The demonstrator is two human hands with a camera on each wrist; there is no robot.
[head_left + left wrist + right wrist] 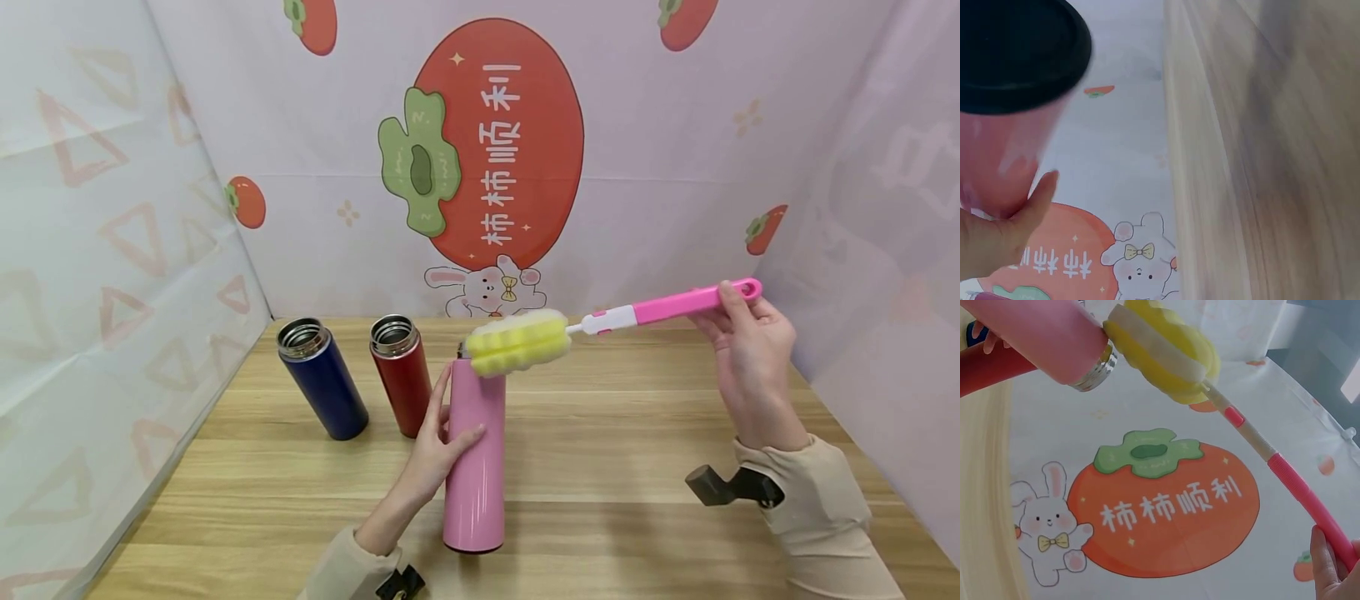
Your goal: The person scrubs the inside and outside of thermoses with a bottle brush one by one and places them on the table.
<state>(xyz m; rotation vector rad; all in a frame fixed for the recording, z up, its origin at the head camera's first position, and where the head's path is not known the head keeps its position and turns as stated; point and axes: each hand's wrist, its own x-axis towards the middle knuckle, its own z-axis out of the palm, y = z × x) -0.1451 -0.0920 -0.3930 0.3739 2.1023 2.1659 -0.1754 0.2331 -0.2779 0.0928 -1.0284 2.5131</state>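
Note:
My left hand (pixel 438 450) grips a pink bottle (pixel 477 467) around its side, thumb along the near face. Its dark base (pixel 1019 59) shows in the left wrist view, so the bottle is lifted off the table. A bottle brush with a yellow and white sponge head (pixel 517 342) and a pink handle (pixel 675 304) is in my right hand (pixel 753 358), pinched near the handle's looped end. The sponge is outside the bottle, close by its metal mouth (pixel 1096 370); whether they touch I cannot tell. Part of the mouth is hidden behind the sponge in the head view.
Left of the pink bottle stand a red bottle (pixel 402 375) and a blue bottle (pixel 324 379), both lidless with metal rims. The wooden table (pixel 615 467) meets printed cloth walls (pixel 660 183) at the back and sides.

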